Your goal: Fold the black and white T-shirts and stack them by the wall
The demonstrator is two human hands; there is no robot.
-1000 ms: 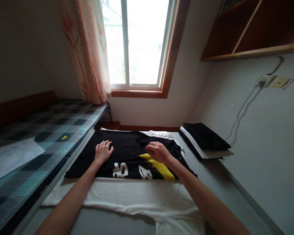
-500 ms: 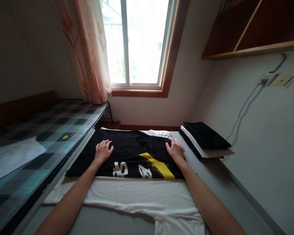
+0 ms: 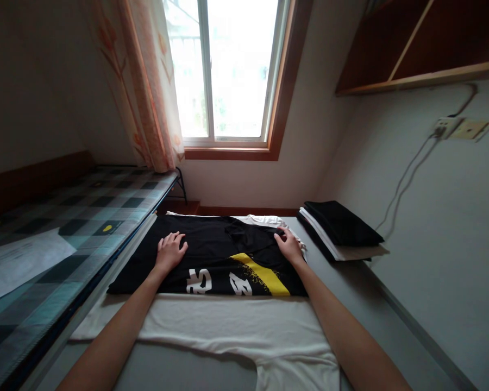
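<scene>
The left hand, fingers spread, apparently steadies the black T-shirt atop the white shirt. The right hand curls at its edge, grip indeterminable; repositioning calls for level two-handed support.

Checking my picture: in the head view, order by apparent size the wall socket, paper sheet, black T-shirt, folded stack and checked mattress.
1. Checked mattress
2. Black T-shirt
3. Folded stack and paper sheet: too alike to rank
4. Wall socket
</scene>
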